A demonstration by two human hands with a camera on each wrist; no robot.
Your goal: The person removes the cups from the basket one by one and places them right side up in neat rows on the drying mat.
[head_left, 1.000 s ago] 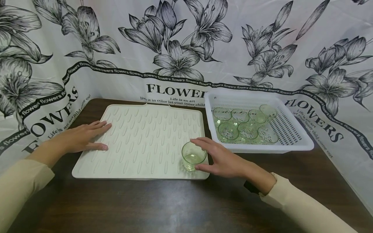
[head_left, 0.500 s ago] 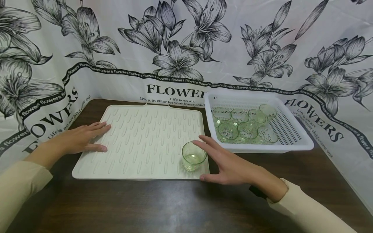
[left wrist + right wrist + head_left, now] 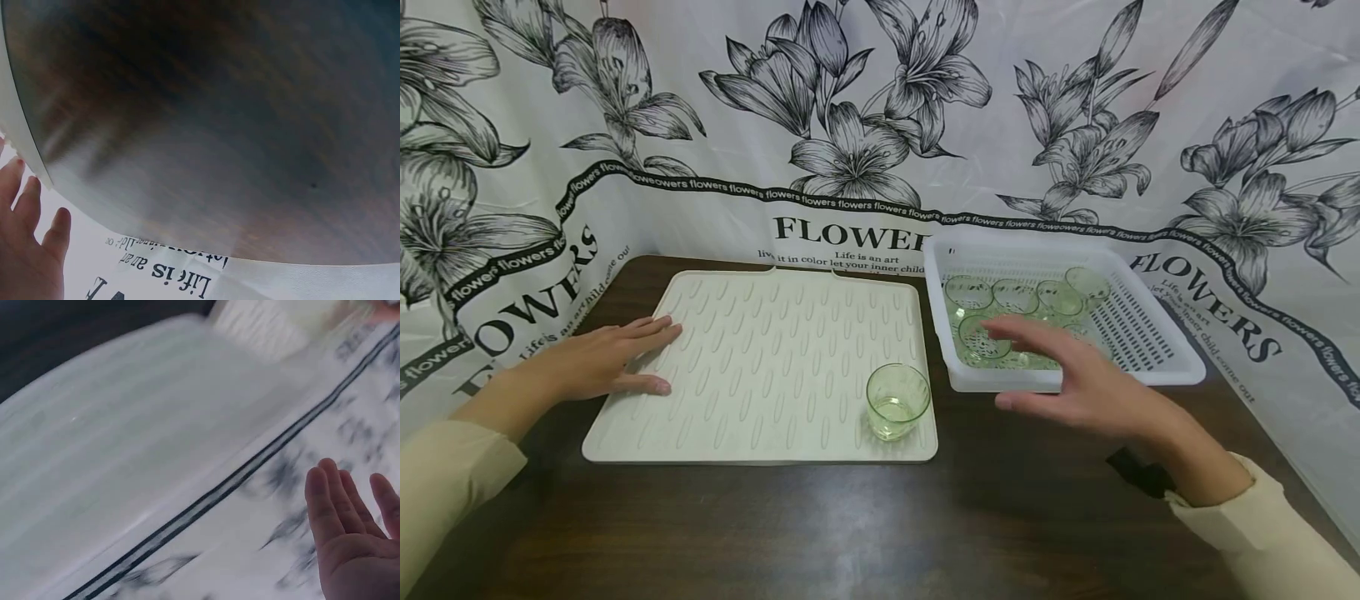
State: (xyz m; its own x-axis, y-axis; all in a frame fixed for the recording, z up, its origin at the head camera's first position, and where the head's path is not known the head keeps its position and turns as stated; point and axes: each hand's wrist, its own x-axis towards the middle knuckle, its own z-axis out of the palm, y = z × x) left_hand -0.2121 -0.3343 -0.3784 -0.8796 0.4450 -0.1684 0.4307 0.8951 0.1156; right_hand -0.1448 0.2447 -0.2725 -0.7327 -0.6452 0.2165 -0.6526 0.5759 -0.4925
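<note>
Take the mat's middle as your clock centre, twelve pointing away from you: the off-white rectangular mat with raised oval ridges [image 3: 752, 358] lies flat on the dark brown wood-grained table [image 3: 760, 525]. At nine o'clock your left hand [image 3: 613, 358] rests over the mat's edge, fingers straight and close together, thumb spread below them, gripping nothing. The pale green transparent round tumbler [image 3: 898, 404] stands upright at four o'clock, just inside the mat's right edge and near its front edge. Between two and three o'clock sits the white rectangular plastic basket with slotted walls and floor [image 3: 992, 382], separated from the mat by only a narrow strip of table. Your right hand [image 3: 1078, 379] is out at three o'clock, across the basket's near rim as the head view shows it, fingers extended and thumb wide apart, holding nothing; its height above the rim you cannot tell. It partly hides the green transparent glasses inside [image 3: 1015, 297]; slotted floor shows between them and the basket's right wall. Ridged surface stretches leftward from the tumbler to your left fingertips, and a broad band of tabletop runs along the mat's front, from four to eight o'clock.
</note>
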